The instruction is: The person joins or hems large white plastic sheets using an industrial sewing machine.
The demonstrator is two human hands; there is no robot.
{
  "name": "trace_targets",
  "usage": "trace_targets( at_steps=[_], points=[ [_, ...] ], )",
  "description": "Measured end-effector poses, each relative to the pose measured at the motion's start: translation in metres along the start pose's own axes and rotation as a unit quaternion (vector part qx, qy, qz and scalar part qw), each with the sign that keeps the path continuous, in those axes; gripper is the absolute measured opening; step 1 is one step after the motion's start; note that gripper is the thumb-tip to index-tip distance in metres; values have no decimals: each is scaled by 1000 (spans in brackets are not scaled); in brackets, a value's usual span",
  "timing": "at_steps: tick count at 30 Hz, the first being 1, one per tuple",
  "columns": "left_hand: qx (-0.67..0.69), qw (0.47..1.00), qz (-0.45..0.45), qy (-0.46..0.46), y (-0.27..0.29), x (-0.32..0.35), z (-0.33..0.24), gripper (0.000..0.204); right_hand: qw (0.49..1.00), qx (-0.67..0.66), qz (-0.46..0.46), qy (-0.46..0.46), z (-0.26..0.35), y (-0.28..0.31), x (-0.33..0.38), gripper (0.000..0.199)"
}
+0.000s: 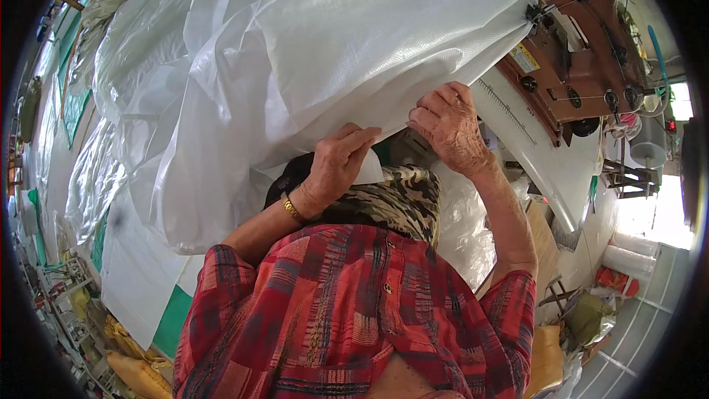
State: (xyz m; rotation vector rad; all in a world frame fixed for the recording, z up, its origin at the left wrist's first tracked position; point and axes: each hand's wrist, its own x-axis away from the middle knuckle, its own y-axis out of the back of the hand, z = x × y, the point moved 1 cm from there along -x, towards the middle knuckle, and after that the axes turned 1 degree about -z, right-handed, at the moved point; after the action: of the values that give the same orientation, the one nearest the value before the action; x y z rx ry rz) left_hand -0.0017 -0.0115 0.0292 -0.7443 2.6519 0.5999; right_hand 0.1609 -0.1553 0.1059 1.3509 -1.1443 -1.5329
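Note:
A large sheet of translucent white woven plastic (369, 37) spreads across the work surface and hangs over its near edge. My left hand (336, 166) pinches the sheet's near edge. Further right along that same edge, my right hand (452, 127) is closed on it with bent fingers. Between the two hands the edge runs fairly straight. Toward the upper right the edge leads up to the needle area of a brown sewing machine (583, 52), where a thin thread is strung across the machine's body. The machine's foot is partly hidden by the sheet.
A white table edge with a ruler scale (509, 111) curves below the machine. More clear plastic sheeting (96, 170) lies at the left. A thread spool (648, 149) stands right of the machine. Yellow bags (140, 373) lie at lower left, and a green bag (591, 318) at lower right.

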Motion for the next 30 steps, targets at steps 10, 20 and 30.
trace_targets(
  at_steps=[10, 20, 30],
  points=[
    [-83, 991, 59, -83, 14, -11, -19, 31, 998, -48, -30, 2, -18, 21, -14, 17],
    [12, 989, 137, -45, 24, -29, -28, 22, 998, 22, -46, -20, -77, 43, -10, 26],
    [-49, 974, 176, -137, 15, -34, -30, 24, 988, 150, -32, -28, -132, 56, -5, 24]
  ],
)
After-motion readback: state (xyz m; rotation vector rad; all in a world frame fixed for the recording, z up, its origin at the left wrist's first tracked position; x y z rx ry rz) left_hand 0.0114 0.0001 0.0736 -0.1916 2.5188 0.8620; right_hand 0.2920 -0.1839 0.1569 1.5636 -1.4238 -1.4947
